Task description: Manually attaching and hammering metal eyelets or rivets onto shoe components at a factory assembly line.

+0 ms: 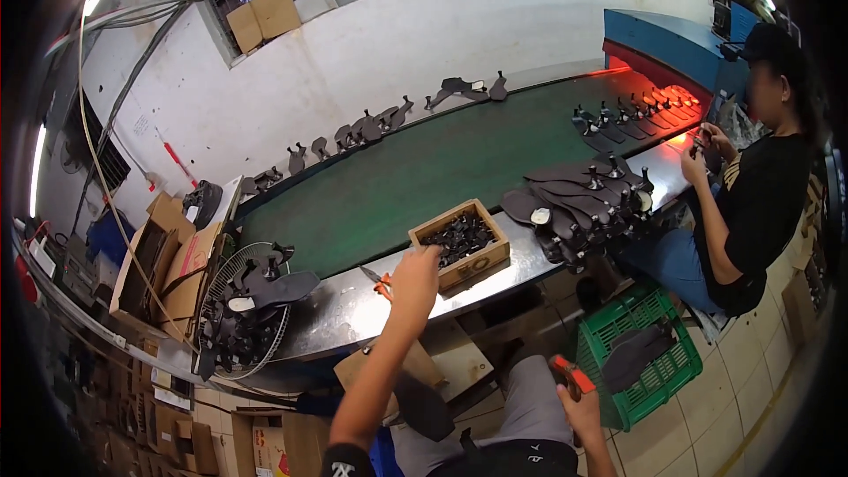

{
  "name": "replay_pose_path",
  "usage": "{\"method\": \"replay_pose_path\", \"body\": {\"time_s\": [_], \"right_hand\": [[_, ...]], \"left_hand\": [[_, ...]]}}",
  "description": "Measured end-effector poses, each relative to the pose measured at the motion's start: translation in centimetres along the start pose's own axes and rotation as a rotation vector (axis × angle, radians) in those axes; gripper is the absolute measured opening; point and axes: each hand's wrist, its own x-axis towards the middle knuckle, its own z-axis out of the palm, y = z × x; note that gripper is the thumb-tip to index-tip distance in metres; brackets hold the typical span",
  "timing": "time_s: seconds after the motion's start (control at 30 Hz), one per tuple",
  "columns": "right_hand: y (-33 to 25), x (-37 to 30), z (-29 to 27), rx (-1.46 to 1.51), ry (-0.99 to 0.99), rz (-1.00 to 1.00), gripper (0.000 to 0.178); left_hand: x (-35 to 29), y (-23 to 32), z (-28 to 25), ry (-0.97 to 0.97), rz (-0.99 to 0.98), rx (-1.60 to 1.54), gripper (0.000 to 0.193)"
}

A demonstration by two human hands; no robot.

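My left hand [419, 272] is at the left end of a wooden box [474, 271] of small black parts [459, 238]. Its fingers curl inward at the rim, and whatever is in them is hidden. Low on the right, my right hand [580, 412] is closed round an orange-red hand tool [574, 374], whose exact kind I cannot make out. A dark shoe sole [426, 406] lies over my lap, beside my left forearm. Pliers with orange handles [382, 283] rest on the metal table edge, just left of my left hand.
Behind the box runs a green conveyor belt [380, 185]. Dark soles [574, 199] with black straps pile up at its right. A wire basket [281, 327] of soles stands left, a green crate [636, 300] lower right. A co-worker [751, 185] sits at the right.
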Motion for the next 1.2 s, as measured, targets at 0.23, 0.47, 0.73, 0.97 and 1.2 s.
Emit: {"method": "replay_pose_path", "body": {"time_s": [0.23, 0.47, 0.73, 0.97, 1.2], "right_hand": [[2.2, -3.1, -0.6, -0.088, 0.245, 0.004, 0.037], [-1.4, -1.0, -1.0, 0.198, 0.250, 0.096, 0.028], [-13.5, 4.0, 2.7, 0.382, -0.077, -0.142, 0.018], [-22.3, 2.2, 8.5, 0.549, -0.505, -0.217, 0.018], [-21.1, 0.5, 10.9, 0.664, -0.644, -0.198, 0.024]], "left_hand": [[8.7, -4.5, 8.8, -0.271, -0.063, 0.318, 0.014], [7.0, -5.5, 7.4, 0.038, -0.089, 0.111, 0.028], [-3.7, 9.2, -6.2, 0.397, -0.201, -0.697, 0.054], [-12.8, 11.6, -8.8, 0.550, -0.126, -0.792, 0.063], [-16.6, 9.5, -11.4, 0.579, 0.244, -0.487, 0.062]]}}
